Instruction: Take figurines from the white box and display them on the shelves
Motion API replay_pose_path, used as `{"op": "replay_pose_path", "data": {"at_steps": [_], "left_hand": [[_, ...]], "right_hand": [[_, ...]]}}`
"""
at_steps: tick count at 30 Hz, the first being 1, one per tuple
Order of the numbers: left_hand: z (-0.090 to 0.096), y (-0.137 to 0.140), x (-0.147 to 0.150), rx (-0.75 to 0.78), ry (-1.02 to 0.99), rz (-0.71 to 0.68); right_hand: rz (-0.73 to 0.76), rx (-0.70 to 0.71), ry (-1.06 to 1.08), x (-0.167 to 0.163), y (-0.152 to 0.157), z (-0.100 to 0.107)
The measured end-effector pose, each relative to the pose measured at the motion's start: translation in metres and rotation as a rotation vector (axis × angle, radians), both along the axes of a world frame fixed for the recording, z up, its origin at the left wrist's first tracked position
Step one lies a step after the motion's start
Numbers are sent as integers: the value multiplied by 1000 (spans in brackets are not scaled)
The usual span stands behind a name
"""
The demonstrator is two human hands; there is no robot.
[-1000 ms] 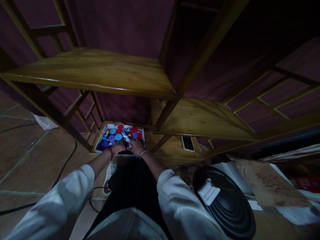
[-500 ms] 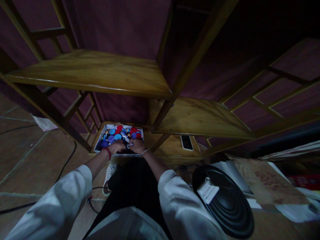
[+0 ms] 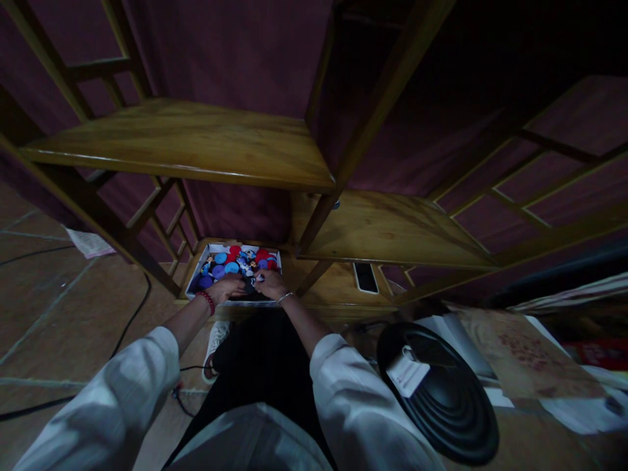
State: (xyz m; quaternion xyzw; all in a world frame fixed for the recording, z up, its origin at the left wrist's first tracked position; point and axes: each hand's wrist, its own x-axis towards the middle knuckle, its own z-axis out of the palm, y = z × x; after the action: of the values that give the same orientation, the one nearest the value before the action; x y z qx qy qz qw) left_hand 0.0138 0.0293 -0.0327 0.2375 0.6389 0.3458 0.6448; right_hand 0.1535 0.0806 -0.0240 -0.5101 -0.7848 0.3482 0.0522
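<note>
A shallow white box [image 3: 193, 282] on the bottom shelf holds several small figures and round pieces in blue, purple and red, among them a light blue disc [image 3: 231, 267]. Over its front part my left hand [image 3: 228, 286], wearing a red bead bracelet [image 3: 208, 301], has its fingers bent inward beside a small dark piece [image 3: 250, 286]; its grip is partly hidden. Facing it, my right hand [image 3: 271, 285], with a silver bangle [image 3: 284, 297], pinches a small figure [image 3: 260, 278] with a pale part showing. The figure's details are too small and dim to make out.
Above the box juts a wooden shelf [image 3: 196, 140], and a slanting post [image 3: 318, 226] stands to its right. A phone [image 3: 366, 278] lies on the bottom shelf. On the floor at right are a black ribbed round object [image 3: 456, 399] and papers [image 3: 520, 353]; cables [image 3: 132, 320] run at left.
My fingers have shifted slightly over the box front, and the dark piece between my hands shows more. The blue-and-white figure near my right fingertips is less visible. The box has stayed put.
</note>
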Motion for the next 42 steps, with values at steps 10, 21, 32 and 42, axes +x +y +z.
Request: {"op": "replay_pose_path", "data": {"at_steps": [10, 21, 32, 42], "left_hand": [[10, -3, 1, 33, -103, 97], [10, -3, -5, 79, -132, 20], [8, -4, -6, 60, -226, 132], [9, -4, -5, 61, -207, 113]], "right_hand": [[-89, -127, 170, 0, 0, -6], [-120, -185, 217, 2, 7, -13], [-190, -222, 344, -1, 6, -19], [-169, -247, 415, 0, 6, -19]]}}
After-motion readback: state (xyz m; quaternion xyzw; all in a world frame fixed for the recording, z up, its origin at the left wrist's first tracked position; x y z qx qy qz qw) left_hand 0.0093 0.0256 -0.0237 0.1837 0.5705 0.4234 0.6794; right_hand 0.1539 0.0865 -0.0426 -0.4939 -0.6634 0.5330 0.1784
